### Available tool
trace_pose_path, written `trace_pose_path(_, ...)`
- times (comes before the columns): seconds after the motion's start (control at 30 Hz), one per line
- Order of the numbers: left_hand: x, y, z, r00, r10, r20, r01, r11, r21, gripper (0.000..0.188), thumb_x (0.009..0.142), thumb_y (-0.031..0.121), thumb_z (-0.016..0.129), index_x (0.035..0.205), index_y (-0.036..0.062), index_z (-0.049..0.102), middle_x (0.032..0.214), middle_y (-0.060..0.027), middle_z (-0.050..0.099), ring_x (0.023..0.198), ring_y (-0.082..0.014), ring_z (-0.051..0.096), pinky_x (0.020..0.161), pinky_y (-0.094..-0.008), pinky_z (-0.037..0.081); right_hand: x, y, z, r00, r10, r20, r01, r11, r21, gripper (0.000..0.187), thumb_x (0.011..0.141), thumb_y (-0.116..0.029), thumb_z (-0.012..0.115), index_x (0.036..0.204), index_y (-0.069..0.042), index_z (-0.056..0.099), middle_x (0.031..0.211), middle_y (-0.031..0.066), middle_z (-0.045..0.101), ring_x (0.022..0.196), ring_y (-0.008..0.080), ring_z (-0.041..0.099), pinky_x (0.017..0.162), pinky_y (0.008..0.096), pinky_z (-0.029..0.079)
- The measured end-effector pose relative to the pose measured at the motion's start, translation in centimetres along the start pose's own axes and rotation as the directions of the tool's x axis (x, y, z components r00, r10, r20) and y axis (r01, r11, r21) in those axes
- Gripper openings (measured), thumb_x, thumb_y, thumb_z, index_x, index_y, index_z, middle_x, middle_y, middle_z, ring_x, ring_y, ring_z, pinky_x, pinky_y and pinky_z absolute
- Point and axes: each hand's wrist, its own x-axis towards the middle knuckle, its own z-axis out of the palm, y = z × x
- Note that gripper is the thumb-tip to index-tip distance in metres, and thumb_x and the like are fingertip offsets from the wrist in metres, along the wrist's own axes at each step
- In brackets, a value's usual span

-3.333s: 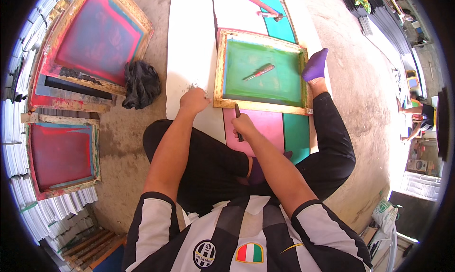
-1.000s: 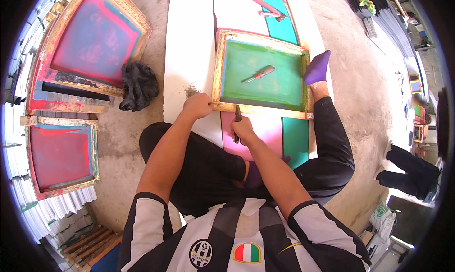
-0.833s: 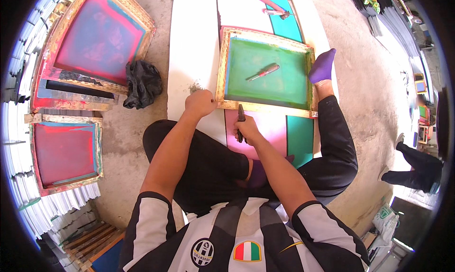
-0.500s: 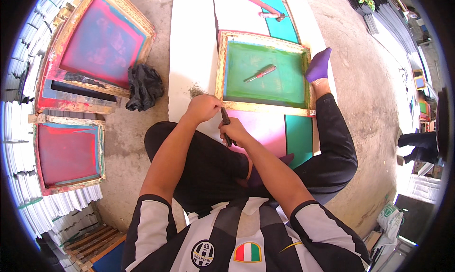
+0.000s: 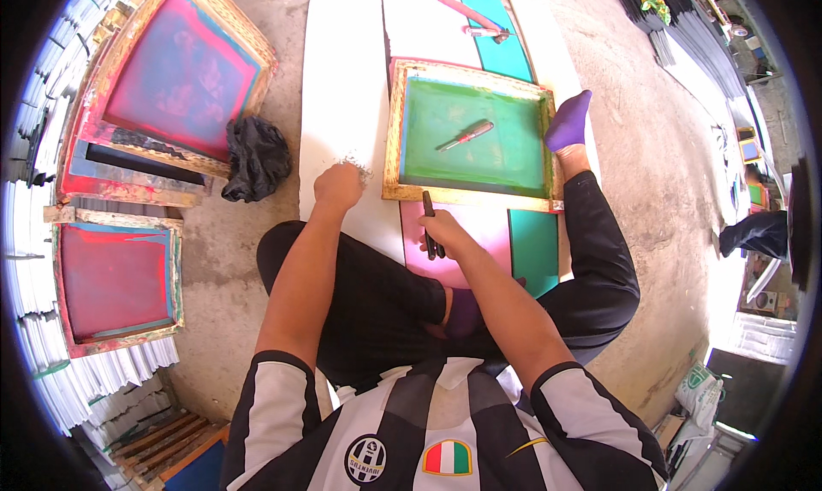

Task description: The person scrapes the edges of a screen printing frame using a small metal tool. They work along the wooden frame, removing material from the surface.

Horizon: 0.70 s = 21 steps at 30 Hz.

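Observation:
My right hand point(image 5: 443, 229) is wrapped round dark-handled pliers point(image 5: 428, 203), whose jaws point away from me at the near edge of a wooden screen-printing frame point(image 5: 479, 202). Green-stained mesh point(image 5: 514, 153) fills this frame, and a screwdriver point(image 5: 468, 136) with a reddish handle lies on it. To the left, my left hand point(image 5: 339, 186) is closed beside a small heap of dark bits point(image 5: 354, 167) on a white board. Its fingertips are hidden, so whatever they pinch cannot be made out. My foot in a purple sock point(image 5: 569, 121) rests against the frame's right side.
A hammer point(image 5: 473, 13) and another tool point(image 5: 484, 31) lie on a teal strip beyond the frame. Stained screen frames point(image 5: 118, 279) stand at the left, near a crumpled black bag point(image 5: 257, 159). Stacked sheets line the left edge. At far right, a person's dark-clothed leg point(image 5: 753, 232) shows.
My left hand has moved left, from the frame's near left corner to the heap of bits. My right hand has shifted slightly right and down with the pliers.

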Motion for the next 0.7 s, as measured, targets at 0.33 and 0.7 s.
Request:
trace_pose_path(0.33, 0.8, -0.2, 0.7, 0.998, -0.051, 0.045, 0.053, 0.998, -0.039, 0.026, 0.085, 0.025, 0.073, 0.101, 0.0055, 0.078, 0.106, -0.0181, 0.076, 0.102, -0.0351, 0.073, 0.086, -0.0470, 0.058, -0.4, -2.2, -0.1, 0.996, 0.082, -0.034, -0.084, 0.992, -0.095, 0.027, 0.087, -0.020, 0.061, 0.084, 0.007, 0.063, 0.071, 0.0180, 0.061, 0.053, 0.0281, 0.060, 0.045, 0.0435, 0.048)
trace_pose_path(0.7, 0.4, 0.7, -0.9, 0.989, -0.052, 0.140, 0.057, 0.998, -0.029, 0.027, 0.089, 0.011, 0.062, 0.111, 0.0044, 0.076, 0.116, -0.0183, 0.074, 0.109, -0.0338, 0.072, 0.088, -0.0455, 0.058, 1.0, -1.4, 1.0, 0.980, 0.106, -0.167, -0.121, 0.989, -0.083, 0.015, 0.086, -0.009, 0.055, 0.092, 0.005, 0.057, 0.067, 0.0164, 0.060, 0.047, 0.0244, 0.060, 0.036, 0.0411, 0.044)
